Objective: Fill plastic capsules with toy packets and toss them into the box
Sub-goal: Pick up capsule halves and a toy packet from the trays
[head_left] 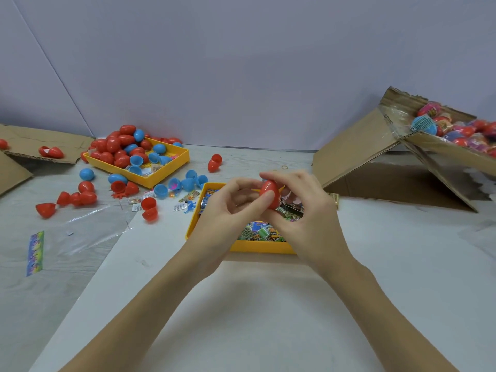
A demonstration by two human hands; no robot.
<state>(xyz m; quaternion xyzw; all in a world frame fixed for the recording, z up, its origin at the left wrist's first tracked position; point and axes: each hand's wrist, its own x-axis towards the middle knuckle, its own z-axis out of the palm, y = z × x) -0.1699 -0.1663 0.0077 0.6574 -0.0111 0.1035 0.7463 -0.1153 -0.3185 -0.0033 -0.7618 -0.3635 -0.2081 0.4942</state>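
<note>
A red egg-shaped capsule (270, 193) is held between both hands above the near yellow tray (257, 247), which holds toy packets (264, 230). My left hand (228, 210) pinches the capsule from the left with thumb and fingers. From the right, my right hand (300, 210) curls its fingers over the capsule's top and side. The capsule looks closed. The cardboard box (440, 149) at the far right stands tilted and holds several filled capsules (461, 128).
A second yellow tray (158, 178) at the back left is heaped with red and blue capsules. Loose capsule halves (185, 183), packets and clear plastic film (80, 232) litter the table on the left. Flat cardboard (40, 143) lies at the far left.
</note>
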